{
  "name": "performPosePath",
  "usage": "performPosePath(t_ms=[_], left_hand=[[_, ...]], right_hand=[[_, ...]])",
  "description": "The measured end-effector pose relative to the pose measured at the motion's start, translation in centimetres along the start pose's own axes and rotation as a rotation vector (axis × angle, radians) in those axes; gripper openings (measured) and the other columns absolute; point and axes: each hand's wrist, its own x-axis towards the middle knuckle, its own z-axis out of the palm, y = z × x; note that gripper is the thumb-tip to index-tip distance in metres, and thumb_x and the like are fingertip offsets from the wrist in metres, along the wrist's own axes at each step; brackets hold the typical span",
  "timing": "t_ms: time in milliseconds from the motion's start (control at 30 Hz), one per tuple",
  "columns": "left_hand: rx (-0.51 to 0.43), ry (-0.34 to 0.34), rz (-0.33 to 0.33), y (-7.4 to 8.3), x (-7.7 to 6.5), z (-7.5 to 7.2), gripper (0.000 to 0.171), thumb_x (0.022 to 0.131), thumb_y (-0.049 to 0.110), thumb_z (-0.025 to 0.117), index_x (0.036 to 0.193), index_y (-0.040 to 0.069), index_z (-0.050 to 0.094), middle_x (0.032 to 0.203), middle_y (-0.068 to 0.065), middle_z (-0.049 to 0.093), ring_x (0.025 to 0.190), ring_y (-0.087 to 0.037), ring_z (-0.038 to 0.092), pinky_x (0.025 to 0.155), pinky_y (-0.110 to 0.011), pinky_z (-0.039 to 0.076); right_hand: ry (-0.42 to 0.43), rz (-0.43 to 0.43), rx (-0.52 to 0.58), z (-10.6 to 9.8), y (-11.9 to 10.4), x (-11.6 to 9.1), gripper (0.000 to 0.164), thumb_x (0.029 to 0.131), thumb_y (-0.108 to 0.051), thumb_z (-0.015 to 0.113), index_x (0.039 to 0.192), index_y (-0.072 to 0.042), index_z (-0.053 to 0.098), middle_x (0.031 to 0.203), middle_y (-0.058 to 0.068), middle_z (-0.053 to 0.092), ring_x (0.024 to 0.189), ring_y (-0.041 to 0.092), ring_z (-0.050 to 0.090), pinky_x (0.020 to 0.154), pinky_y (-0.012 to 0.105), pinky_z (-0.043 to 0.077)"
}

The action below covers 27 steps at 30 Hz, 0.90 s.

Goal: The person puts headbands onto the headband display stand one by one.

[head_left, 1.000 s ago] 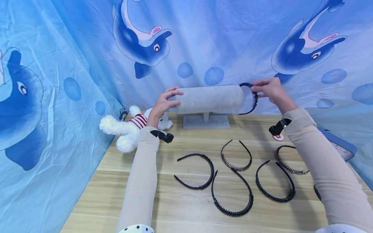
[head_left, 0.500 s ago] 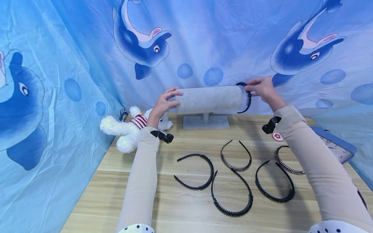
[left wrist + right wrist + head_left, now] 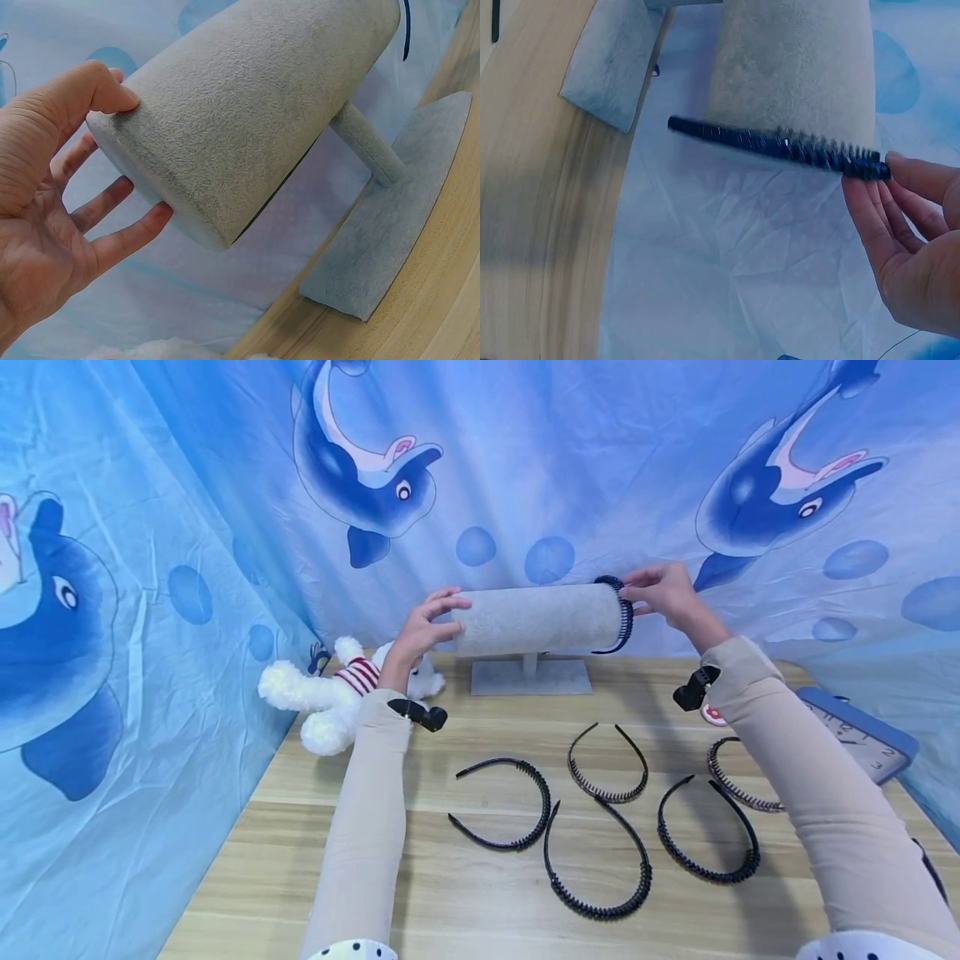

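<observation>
A grey plush headband display stand (image 3: 536, 620), a horizontal padded roll on a post and flat base (image 3: 531, 677), stands at the back of the table. My left hand (image 3: 422, 628) grips the roll's left end. In the left wrist view, the thumb (image 3: 120, 97) presses its side while bent fingers touch the end face. My right hand (image 3: 669, 596) pinches a black toothed headband (image 3: 627, 620) at the roll's right end. The right wrist view shows the headband (image 3: 780, 144) crossing in front of the roll's end rim, held near its toothed top.
Several dark headbands lie on the wooden table, including an open-left one (image 3: 542, 797) and a front one (image 3: 600, 912). A white plush toy (image 3: 326, 731) lies behind my left forearm. A blue clock (image 3: 858, 733) and a small round badge (image 3: 713, 714) sit at right.
My right hand has moved left with the headband, from beyond the roll's right end to its rim. The left hand stays on the left end.
</observation>
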Motion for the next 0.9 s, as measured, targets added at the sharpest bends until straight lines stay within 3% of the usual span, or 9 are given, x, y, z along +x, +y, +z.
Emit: performPosePath(t_ms=[100, 200, 367, 467, 600, 667, 900], left_hand=[[-0.010, -0.017, -0.004, 0.4, -0.3, 0.0, 0.042, 0.094, 0.003, 0.068, 0.136, 0.000, 0.062, 0.164, 0.001, 0.035, 0.149, -0.024, 0.035, 0.112, -0.050, 0.047], [-0.015, -0.033, -0.013, 1.5, -0.9, 0.0, 0.044, 0.094, 0.001, 0.067, 0.136, -0.004, 0.060, 0.165, -0.004, 0.033, 0.150, -0.028, 0.034, 0.112, -0.050, 0.048], [-0.012, -0.022, -0.006, 1.1, -0.7, 0.0, 0.042, 0.094, 0.002, 0.067, 0.135, 0.000, 0.062, 0.164, -0.001, 0.035, 0.149, -0.026, 0.035, 0.112, -0.050, 0.048], [-0.012, -0.005, 0.005, 0.0, -0.2, -0.1, 0.041, 0.094, 0.003, 0.068, 0.135, 0.002, 0.064, 0.162, 0.004, 0.037, 0.149, -0.023, 0.036, 0.111, -0.050, 0.048], [-0.021, -0.017, -0.011, 0.8, -0.5, -0.1, 0.043, 0.094, 0.002, 0.067, 0.136, -0.002, 0.061, 0.164, 0.000, 0.034, 0.150, -0.026, 0.034, 0.113, -0.052, 0.046], [-0.023, -0.028, -0.018, 1.6, -0.9, -0.1, 0.043, 0.094, 0.001, 0.066, 0.136, -0.003, 0.060, 0.165, -0.003, 0.033, 0.150, -0.028, 0.034, 0.113, -0.051, 0.047], [-0.042, -0.038, -0.038, 2.8, -1.5, 0.0, 0.044, 0.093, 0.000, 0.067, 0.136, -0.002, 0.061, 0.166, -0.003, 0.033, 0.150, -0.025, 0.036, 0.112, -0.048, 0.048]], right_hand=[[-0.035, -0.035, 0.008, -0.1, 0.3, -0.2, 0.043, 0.097, -0.011, 0.068, 0.133, 0.008, 0.060, 0.087, -0.013, 0.067, 0.082, 0.001, 0.066, 0.074, 0.026, 0.063], [-0.063, -0.075, -0.005, -0.3, 0.7, -0.3, 0.043, 0.097, -0.010, 0.068, 0.135, 0.009, 0.059, 0.091, -0.011, 0.070, 0.082, -0.002, 0.067, 0.074, 0.024, 0.063], [-0.121, -0.152, -0.056, -0.7, 1.5, -0.4, 0.045, 0.095, -0.006, 0.069, 0.137, 0.008, 0.058, 0.120, 0.015, 0.073, 0.086, -0.007, 0.068, 0.080, 0.020, 0.061], [-0.164, -0.161, -0.100, -0.8, 1.7, -0.4, 0.050, 0.094, -0.005, 0.070, 0.142, 0.003, 0.056, 0.139, 0.023, 0.063, 0.109, 0.010, 0.071, 0.094, 0.025, 0.059], [-0.224, -0.162, -0.156, -0.8, 1.6, -0.3, 0.059, 0.095, -0.006, 0.070, 0.150, -0.003, 0.048, 0.152, 0.023, 0.050, 0.142, 0.035, 0.048, 0.114, 0.046, 0.046], [-0.248, -0.178, -0.169, -0.7, 1.5, -0.2, 0.062, 0.095, -0.005, 0.069, 0.152, -0.003, 0.045, 0.155, 0.023, 0.047, 0.147, 0.038, 0.041, 0.117, 0.056, 0.038], [-0.282, -0.182, -0.198, -0.5, 1.3, -0.3, 0.068, 0.094, -0.007, 0.071, 0.155, -0.007, 0.042, 0.162, 0.018, 0.038, 0.152, 0.036, 0.033, 0.121, 0.055, 0.033]])
